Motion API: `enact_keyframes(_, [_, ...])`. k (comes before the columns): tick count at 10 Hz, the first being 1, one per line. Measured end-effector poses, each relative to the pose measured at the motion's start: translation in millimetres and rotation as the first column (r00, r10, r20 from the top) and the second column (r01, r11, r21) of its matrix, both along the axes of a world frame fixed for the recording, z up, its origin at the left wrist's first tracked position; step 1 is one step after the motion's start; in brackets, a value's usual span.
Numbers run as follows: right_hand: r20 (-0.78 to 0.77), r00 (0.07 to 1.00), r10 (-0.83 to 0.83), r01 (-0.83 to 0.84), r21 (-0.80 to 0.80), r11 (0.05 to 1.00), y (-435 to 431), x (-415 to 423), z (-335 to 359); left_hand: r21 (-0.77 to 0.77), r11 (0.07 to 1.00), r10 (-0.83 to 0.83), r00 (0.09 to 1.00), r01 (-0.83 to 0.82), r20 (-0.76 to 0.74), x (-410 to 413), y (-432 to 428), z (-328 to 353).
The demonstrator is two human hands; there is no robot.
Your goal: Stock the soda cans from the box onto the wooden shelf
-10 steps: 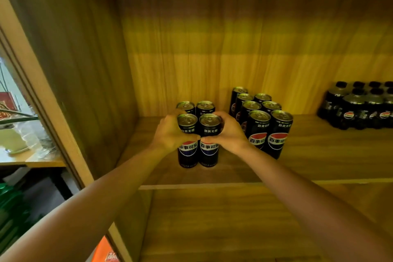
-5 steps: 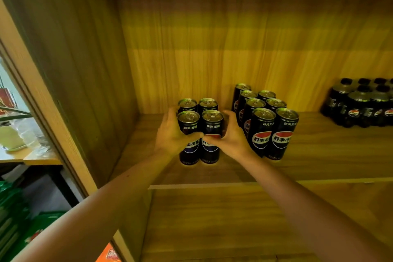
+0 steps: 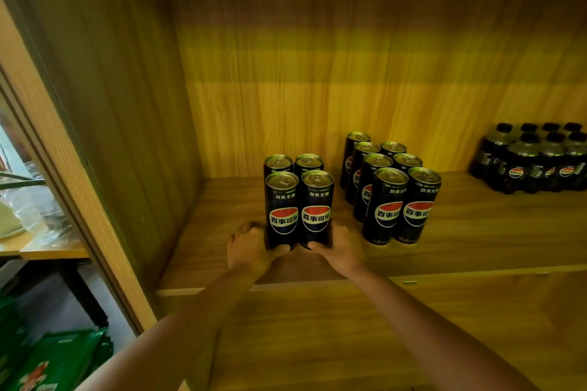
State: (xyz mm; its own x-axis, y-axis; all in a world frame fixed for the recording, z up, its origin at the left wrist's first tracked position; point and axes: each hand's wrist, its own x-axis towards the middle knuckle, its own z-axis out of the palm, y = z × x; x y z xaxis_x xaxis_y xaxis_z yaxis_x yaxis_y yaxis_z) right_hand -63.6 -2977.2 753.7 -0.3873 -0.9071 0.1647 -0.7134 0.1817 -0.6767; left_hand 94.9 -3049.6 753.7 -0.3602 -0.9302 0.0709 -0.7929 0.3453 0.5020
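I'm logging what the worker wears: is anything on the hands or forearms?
No. The left hand and right hand are bare, with no gloves, rings or watch visible. Both forearms are uncovered to the frame's edge, so no sleeve shows.

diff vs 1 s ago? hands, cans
Both hands slid down the front pair of cans: the left hand and right hand were wrapped near the tops, and now grip the bases of the four-can block, labels exposed. The block stands where it did. The seven-can group and bottle pack are unchanged.
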Motion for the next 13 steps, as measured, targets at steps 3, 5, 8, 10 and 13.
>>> enact_keyframes(3, [-0.034,0.999,-0.031,0.031,0.004,1.000,-5.0,-0.1,-1.0,0.006,1.000,0.006,1.000,-0.006,0.008,-5.0,-6.9,-3.5])
enact_keyframes(5, [-0.028,1.000,-0.007,0.007,0.022,1.000,-6.8,-0.8,0.3,-0.013,1.000,-0.020,1.000,0.020,0.011,-3.5,-9.3,-8.2])
enact_keyframes(8, [-0.033,0.999,0.015,-0.013,0.057,0.998,-3.5,3.7,3.6,-0.007,0.999,-0.036,0.999,0.036,0.012,1.9,-4.3,-5.5])
enact_keyframes(10, [-0.070,0.993,-0.091,0.093,0.027,0.995,16.5,12.0,24.9,-0.072,0.995,-0.066,0.997,0.069,0.036,22.8,14.3,31.6])
enact_keyframes(13, [-0.441,0.896,-0.056,0.055,-0.014,0.998,66.5,33.1,107.4,-0.226,0.956,-0.146,0.972,0.186,0.182,57.8,61.8,114.3])
